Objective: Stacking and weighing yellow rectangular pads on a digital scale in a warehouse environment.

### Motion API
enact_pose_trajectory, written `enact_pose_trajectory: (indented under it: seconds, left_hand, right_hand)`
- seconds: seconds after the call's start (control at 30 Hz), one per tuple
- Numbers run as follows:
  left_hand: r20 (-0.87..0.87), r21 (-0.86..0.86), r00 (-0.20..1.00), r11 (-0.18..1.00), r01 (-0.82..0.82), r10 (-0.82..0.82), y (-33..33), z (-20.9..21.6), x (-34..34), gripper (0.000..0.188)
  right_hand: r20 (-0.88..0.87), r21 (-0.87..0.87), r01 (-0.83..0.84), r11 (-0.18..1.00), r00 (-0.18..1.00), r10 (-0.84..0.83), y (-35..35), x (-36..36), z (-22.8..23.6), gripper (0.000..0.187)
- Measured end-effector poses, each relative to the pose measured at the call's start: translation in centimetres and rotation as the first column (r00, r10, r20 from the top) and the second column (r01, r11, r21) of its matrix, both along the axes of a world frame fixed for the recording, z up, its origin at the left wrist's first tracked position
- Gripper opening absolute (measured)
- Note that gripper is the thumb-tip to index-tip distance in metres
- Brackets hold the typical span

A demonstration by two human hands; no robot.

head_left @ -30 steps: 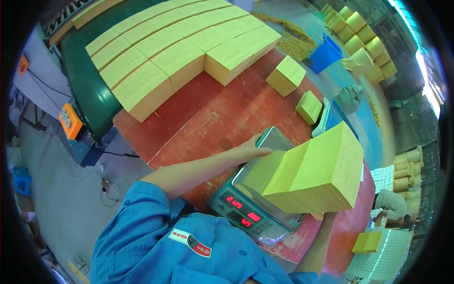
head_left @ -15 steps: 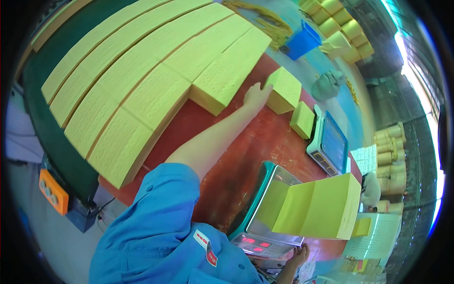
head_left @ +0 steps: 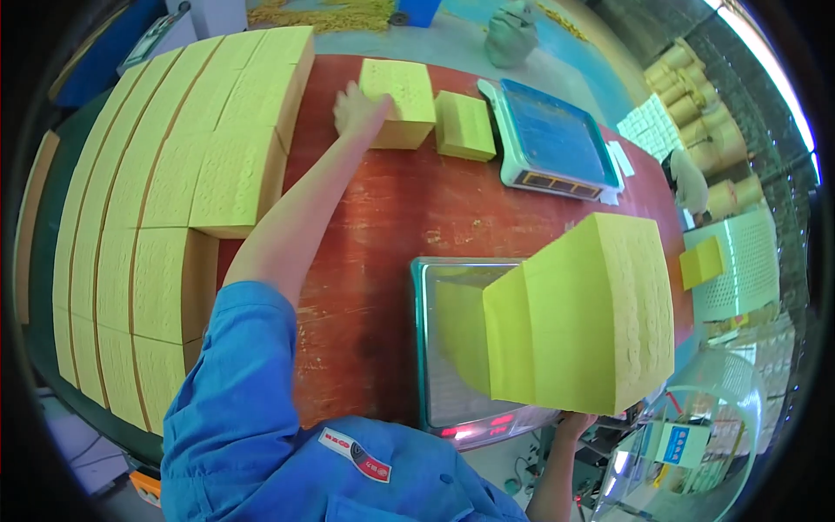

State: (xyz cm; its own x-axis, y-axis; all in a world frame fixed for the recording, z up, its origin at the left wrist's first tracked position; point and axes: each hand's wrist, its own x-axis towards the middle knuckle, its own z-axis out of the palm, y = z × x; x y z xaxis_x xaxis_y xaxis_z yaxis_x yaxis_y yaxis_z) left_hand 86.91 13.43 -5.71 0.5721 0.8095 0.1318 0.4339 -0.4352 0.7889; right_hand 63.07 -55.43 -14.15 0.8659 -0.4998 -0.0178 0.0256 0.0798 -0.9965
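Observation:
My left hand [head_left: 357, 113] reaches across the table beside a yellow block [head_left: 398, 91] with a bumpy top. Its thumb lies against the block's near left corner, and the other fingers are spread apart at the left. A smaller yellow block [head_left: 465, 126] stands just right of that one. Closer to me, a tall stepped yellow stack [head_left: 570, 326] rises from the metal pan of a scale [head_left: 457, 339] with a lit red display. My right hand [head_left: 574, 424] is at the stack's near lower edge; its fingers are partly hidden there.
Rows of long yellow blocks [head_left: 174, 174] fill the left side. A second scale with a blue tray [head_left: 552, 122] stands at the far right of the red table [head_left: 374, 217]. Beyond the table are a grey-green sack [head_left: 511, 35] and a blue bin [head_left: 413, 10].
My view has turned, so the block rows now run more upright at the left. My left hand stays beside the bumpy block. My right hand now appears closer against the stack's lower edge.

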Motion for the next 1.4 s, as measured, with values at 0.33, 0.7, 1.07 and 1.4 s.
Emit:
enact_pose_trajectory:
  seconds: [0.33, 0.7, 1.07, 1.4]
  left_hand:
    - [-0.180, 0.751, 0.678, 0.346, 0.563, -0.713, -10.3, 0.1, 1.5, 0.017]
    - [-0.462, 0.615, 0.802, 0.514, 0.598, -0.380, -0.9, 5.5, -2.5, 0.034]
    - [-0.391, 0.472, 0.700, 0.523, 0.710, -0.598, 1.8, 6.2, -2.1, 0.025]
    - [0.024, 0.605, 0.948, 0.759, 0.238, -0.316, -0.9, 10.8, -8.0, 0.026]
  right_hand:
    - [0.099, 0.145, -0.045, 0.988, 0.995, 0.031, 0.3, -0.5, -1.1, 0.039]
    - [0.094, 0.280, -0.118, 0.953, 0.991, 0.095, -5.4, -0.5, -4.4, 0.040]
    - [0.064, -0.165, -0.026, 0.986, 0.997, 0.037, 1.1, 0.3, 0.7, 0.018]
    - [-0.042, -0.060, -0.039, 0.997, 0.998, 0.036, 1.2, 0.0, 3.2, 0.014]
